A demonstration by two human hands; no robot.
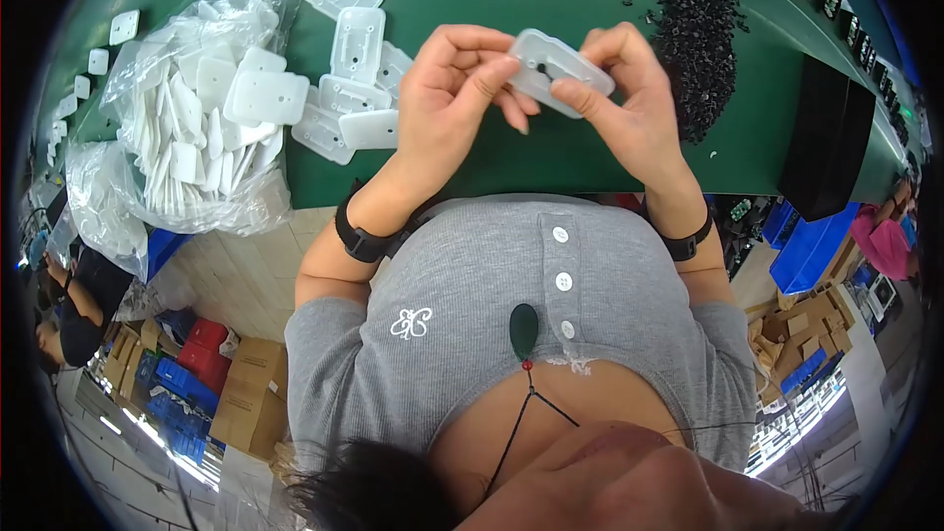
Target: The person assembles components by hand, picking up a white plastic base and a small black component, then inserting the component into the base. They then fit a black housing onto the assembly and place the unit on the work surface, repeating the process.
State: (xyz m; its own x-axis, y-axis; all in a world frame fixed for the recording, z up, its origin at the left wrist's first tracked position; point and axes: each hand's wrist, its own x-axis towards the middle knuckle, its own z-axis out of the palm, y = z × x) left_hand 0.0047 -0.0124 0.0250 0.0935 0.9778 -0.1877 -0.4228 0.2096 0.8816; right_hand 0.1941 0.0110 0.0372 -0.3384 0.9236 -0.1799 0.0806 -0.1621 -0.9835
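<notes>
Over the green work surface I hold a white plastic cover (539, 47), tilted, between both hands. My left hand (447, 88) pinches its left end between thumb and fingers, the other fingers curled below. My right hand (634, 88) grips the right end, the thumb lying on the face. A dark spot shows near the cover's middle; I cannot tell if it is a hole or a small black part. Just left of my left hand lie several similar white covers (358, 44), some overlapping. A pile of small black parts (696, 54) spreads to the right of my right hand.
A clear plastic bag (147, 49) full of white covers (270, 96) stands at the left. More covers line the far left edge. At the right are a black box-like object (828, 143), a blue bin (814, 246) and a row of circuit boards (831, 0). Other people work at both sides.
</notes>
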